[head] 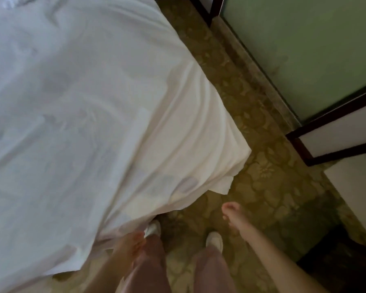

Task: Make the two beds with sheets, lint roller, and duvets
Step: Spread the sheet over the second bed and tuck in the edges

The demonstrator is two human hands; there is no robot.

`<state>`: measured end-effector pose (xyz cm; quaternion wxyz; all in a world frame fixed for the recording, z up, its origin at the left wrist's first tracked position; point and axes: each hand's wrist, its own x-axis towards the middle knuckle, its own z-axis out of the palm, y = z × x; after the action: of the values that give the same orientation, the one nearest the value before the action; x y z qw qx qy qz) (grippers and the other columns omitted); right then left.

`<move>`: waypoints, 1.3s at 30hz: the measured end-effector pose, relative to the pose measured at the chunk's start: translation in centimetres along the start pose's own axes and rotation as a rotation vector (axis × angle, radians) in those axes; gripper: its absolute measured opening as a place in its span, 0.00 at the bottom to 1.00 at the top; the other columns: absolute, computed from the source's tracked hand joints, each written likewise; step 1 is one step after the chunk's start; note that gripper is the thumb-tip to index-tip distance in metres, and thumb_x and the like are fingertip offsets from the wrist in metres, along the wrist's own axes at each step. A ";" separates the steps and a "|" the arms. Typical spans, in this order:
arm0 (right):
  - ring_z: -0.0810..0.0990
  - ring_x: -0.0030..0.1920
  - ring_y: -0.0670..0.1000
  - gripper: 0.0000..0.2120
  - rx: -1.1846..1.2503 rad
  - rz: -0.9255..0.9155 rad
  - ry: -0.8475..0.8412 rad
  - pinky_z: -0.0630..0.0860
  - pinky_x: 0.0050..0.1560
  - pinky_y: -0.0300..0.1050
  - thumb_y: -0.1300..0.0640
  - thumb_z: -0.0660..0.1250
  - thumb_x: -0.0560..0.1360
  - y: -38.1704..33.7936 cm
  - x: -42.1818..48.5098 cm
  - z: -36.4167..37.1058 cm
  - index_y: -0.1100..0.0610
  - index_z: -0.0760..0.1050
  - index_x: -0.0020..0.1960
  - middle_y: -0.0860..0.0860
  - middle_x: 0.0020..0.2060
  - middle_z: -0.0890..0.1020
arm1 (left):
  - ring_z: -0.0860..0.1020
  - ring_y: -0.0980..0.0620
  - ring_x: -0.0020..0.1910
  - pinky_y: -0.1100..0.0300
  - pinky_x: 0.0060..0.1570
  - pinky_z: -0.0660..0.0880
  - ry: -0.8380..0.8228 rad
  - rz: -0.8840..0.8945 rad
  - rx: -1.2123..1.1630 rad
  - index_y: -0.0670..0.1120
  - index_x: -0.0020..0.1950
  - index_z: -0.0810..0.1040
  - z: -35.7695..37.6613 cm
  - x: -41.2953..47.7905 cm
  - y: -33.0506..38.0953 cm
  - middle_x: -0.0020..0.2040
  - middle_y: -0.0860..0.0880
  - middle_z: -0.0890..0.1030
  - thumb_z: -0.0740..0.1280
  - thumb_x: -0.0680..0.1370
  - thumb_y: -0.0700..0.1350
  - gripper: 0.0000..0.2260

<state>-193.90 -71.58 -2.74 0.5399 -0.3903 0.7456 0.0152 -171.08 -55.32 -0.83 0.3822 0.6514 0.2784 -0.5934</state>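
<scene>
A white sheet (pixel 76 115) covers the bed and fills the left and middle of the head view. Its corner (pixel 224 178) hangs loose over the carpet at the foot of the bed. My left hand (pixel 133 243) is low beside my left leg and grips the sheet's lower edge, which drapes down to it. My right hand (pixel 234 216) hangs free over the carpet to the right, fingers loosely curled, holding nothing. The picture is blurred.
A patterned olive carpet (pixel 268 182) runs between the bed and a green glass panel (pixel 304 49) in a dark frame at the right. A white panel with a dark border (pixel 338 136) stands at the far right. My feet in white shoes (pixel 215 240) stand beside the bed.
</scene>
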 end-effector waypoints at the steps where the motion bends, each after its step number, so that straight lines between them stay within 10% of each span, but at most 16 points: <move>1: 0.75 0.43 0.49 0.07 -0.034 -0.002 -0.006 0.69 0.36 0.39 0.61 0.61 0.78 -0.3 2.3 -0.4 0.57 0.73 0.56 0.55 0.48 0.78 | 0.76 0.52 0.21 0.63 0.23 0.72 -0.039 -0.014 -0.054 0.38 0.41 0.74 0.2 4.0 -0.9 0.26 0.46 0.75 0.58 0.81 0.35 0.10; 5: 0.74 0.49 0.53 0.18 -0.140 -0.012 -0.026 0.70 0.38 0.41 0.61 0.63 0.77 -1.4 12.3 -2.5 0.59 0.68 0.66 0.57 0.54 0.76 | 0.78 0.55 0.23 0.63 0.29 0.75 0.085 0.003 -0.250 0.41 0.39 0.70 2.8 12.4 -2.3 0.31 0.46 0.76 0.55 0.83 0.46 0.15; 7: 0.75 0.54 0.55 0.23 -0.185 -0.068 -0.037 0.74 0.47 0.46 0.59 0.65 0.77 -2.4 16.9 -3.5 0.59 0.65 0.70 0.58 0.59 0.75 | 0.81 0.52 0.48 0.58 0.54 0.73 0.150 0.097 -0.324 0.41 0.56 0.72 4.1 15.5 -2.6 0.49 0.45 0.77 0.52 0.83 0.55 0.19; 9: 0.75 0.58 0.57 0.22 -0.205 -0.127 -0.094 0.73 0.56 0.50 0.57 0.68 0.76 -3.6 20.5 -4.1 0.58 0.67 0.68 0.57 0.59 0.75 | 0.75 0.52 0.59 0.58 0.56 0.68 0.260 0.199 -0.413 0.43 0.66 0.69 4.6 17.1 -2.0 0.57 0.48 0.73 0.50 0.83 0.56 0.21; 15: 0.78 0.33 0.49 0.07 -0.098 -0.288 -0.094 0.75 0.35 0.39 0.59 0.67 0.77 -3.6 25.2 -4.6 0.63 0.78 0.43 0.54 0.34 0.80 | 0.76 0.63 0.22 0.69 0.26 0.67 0.520 0.287 -0.470 0.49 0.40 0.68 3.3 22.0 -3.1 0.22 0.57 0.76 0.55 0.83 0.51 0.13; 20: 0.78 0.32 0.49 0.11 -0.003 -0.332 -0.010 0.77 0.32 0.38 0.59 0.65 0.78 -2.8 25.9 -3.6 0.59 0.75 0.37 0.53 0.32 0.79 | 0.71 0.62 0.16 0.72 0.17 0.66 0.613 0.382 -0.476 0.46 0.38 0.68 3.3 22.5 -3.5 0.16 0.54 0.72 0.58 0.80 0.40 0.11; 32: 0.75 0.36 0.49 0.07 0.081 -0.439 -0.144 0.74 0.41 0.42 0.63 0.62 0.79 -1.8 21.0 -11.3 0.58 0.74 0.42 0.54 0.36 0.77 | 0.77 0.50 0.48 0.57 0.39 0.73 0.143 0.308 -0.509 0.44 0.59 0.69 9.4 17.2 -9.4 0.50 0.48 0.75 0.60 0.81 0.53 0.13; 35: 0.77 0.32 0.49 0.06 0.071 -0.438 -0.160 0.75 0.35 0.41 0.64 0.62 0.78 -2.4 20.0 -14.3 0.60 0.74 0.43 0.56 0.36 0.77 | 0.75 0.46 0.61 0.51 0.59 0.70 0.095 0.316 -0.565 0.43 0.68 0.67 10.8 16.4 -9.1 0.61 0.46 0.73 0.60 0.80 0.55 0.22; 39: 0.77 0.26 0.54 0.06 -0.050 -0.450 -0.101 0.75 0.24 0.38 0.70 0.63 0.75 -2.7 19.7 -17.7 0.67 0.73 0.39 0.54 0.21 0.78 | 0.76 0.46 0.59 0.53 0.58 0.70 0.139 0.280 -0.578 0.40 0.67 0.68 12.3 16.1 -7.4 0.61 0.44 0.74 0.64 0.78 0.54 0.24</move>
<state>-208.54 -92.42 -10.42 0.5563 -0.5588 0.6113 -0.0677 -181.69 -62.87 -17.96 0.6093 0.5867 0.3686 -0.3855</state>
